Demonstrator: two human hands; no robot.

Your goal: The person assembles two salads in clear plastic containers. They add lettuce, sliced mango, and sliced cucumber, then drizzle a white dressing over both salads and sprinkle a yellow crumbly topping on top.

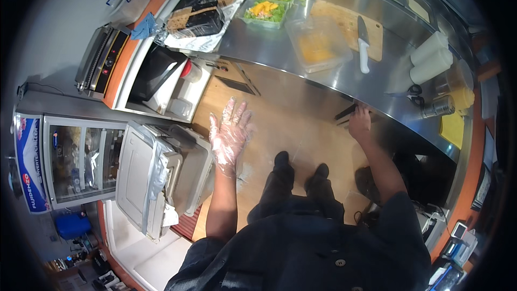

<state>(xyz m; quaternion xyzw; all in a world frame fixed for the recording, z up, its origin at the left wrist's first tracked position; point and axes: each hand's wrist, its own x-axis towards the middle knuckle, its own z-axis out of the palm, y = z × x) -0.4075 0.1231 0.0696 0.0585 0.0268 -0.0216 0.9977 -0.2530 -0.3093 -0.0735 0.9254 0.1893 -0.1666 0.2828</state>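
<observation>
My left hand [231, 135], in a clear plastic glove, is raised over the floor with its fingers apart and nothing in it. My bare right hand [360, 120] reaches to the edge of the steel counter [278, 56], its fingers curled at the top of a door or drawer front; whether they grip it is hard to tell. On the counter stand two clear containers of salad [264, 10] with lettuce and yellow fruit pieces, and a plastic tub [317, 44] with orange-yellow contents. A white-handled knife [363, 44] lies across a wooden cutting board [347, 24].
Two white squeeze bottles [431, 60], scissors [412, 95] and a metal shaker can [438, 107] stand or lie at the counter's right. A grey lidded bin [137, 178] and a glass-door chiller [85, 161] are at left. A contact grill [101, 60] sits on a shelf.
</observation>
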